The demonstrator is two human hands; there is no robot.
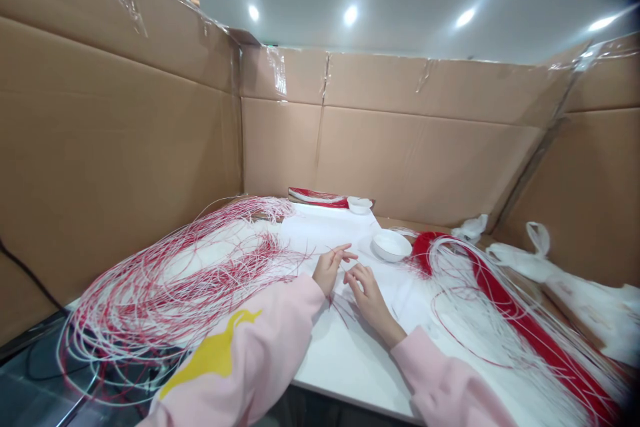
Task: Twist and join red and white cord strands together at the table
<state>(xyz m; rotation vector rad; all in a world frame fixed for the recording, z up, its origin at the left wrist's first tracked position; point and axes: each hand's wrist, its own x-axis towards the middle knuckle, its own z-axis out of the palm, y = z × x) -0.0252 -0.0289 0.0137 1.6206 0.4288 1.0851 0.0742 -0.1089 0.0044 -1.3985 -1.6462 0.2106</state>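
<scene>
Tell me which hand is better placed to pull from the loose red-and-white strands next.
Probably the left hand: it sits right beside the loose red-and-white strands, while the right hand lies farther off, past the left.

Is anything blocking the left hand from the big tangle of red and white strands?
Nothing visible does: the left hand lies right beside the edge of the tangle of red and white strands, with no object between them.

Taped cardboard walls (pixel 395 160) stand beneath recessed ceiling lights (pixel 351 14).
</scene>
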